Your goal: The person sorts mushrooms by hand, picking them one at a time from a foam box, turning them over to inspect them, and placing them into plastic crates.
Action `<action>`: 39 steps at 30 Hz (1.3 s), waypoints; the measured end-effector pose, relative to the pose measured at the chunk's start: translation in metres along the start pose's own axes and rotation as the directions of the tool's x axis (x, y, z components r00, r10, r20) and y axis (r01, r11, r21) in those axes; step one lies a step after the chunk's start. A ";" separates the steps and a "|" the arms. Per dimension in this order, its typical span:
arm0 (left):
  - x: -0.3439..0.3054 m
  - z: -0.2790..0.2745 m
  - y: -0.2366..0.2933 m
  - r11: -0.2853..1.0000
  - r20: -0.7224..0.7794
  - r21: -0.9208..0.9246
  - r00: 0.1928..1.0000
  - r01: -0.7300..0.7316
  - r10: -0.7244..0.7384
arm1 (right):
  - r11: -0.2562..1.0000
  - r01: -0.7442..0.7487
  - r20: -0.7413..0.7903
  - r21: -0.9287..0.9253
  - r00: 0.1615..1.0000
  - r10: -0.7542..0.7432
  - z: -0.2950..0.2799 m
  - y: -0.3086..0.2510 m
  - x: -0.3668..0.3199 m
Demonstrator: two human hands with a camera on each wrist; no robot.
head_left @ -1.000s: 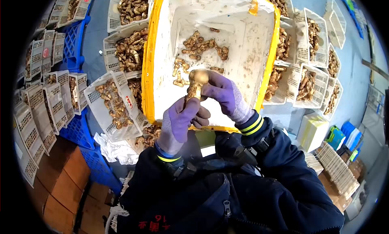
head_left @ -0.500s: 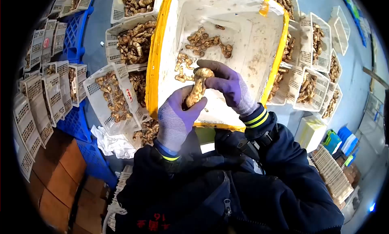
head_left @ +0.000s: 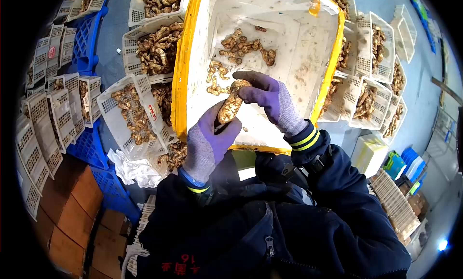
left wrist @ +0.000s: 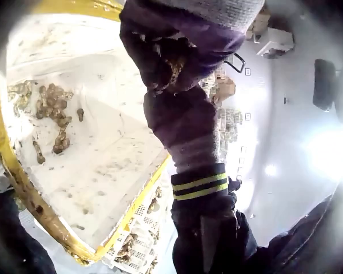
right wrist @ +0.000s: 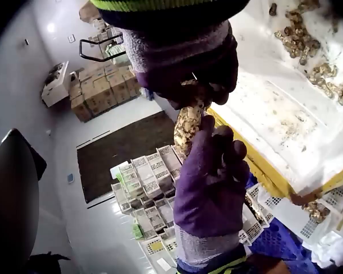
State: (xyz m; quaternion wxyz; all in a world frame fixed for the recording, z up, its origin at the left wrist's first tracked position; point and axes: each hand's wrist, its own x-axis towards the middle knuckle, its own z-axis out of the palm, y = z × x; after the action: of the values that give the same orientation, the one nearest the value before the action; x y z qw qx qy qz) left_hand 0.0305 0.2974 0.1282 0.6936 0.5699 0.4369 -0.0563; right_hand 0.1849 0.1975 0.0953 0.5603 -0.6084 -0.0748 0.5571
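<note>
Mushroom [head_left: 231, 109], gripped by left hand [head_left: 208, 143] and right hand [head_left: 271, 100], partly hidden.

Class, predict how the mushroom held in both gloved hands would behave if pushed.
The mushroom may well roll, being long and rounded. It seems fairly stiff, showing no sag between the left hand and the right hand.

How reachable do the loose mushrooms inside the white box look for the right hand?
Yes, probably: the right hand is over the open white box, and nothing visible covers the loose mushrooms. It grips the held mushroom, though, so may need to let go first.
</note>
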 end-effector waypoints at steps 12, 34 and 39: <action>0.000 0.001 0.015 0.995 0.049 0.057 0.995 0.080 -0.082 | 0.988 0.142 0.199 -0.058 0.972 -0.128 0.008 -0.016 -0.016; 0.024 -0.225 -0.160 0.680 -0.345 -0.732 0.882 -0.038 -0.322 | 0.896 -0.383 -0.131 -0.226 0.923 0.362 -0.053 0.115 0.026; 0.042 -0.275 -0.224 0.586 0.144 -0.808 0.984 0.056 0.104 | 0.879 -0.449 -0.269 -0.159 0.877 0.399 -0.102 0.177 0.061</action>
State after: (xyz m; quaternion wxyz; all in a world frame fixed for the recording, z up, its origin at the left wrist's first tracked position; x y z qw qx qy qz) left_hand -0.2217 0.4686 -0.0571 0.9131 0.1905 0.3441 0.1080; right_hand 0.1903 0.1157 -0.1017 0.3590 -0.7270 0.0657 0.5816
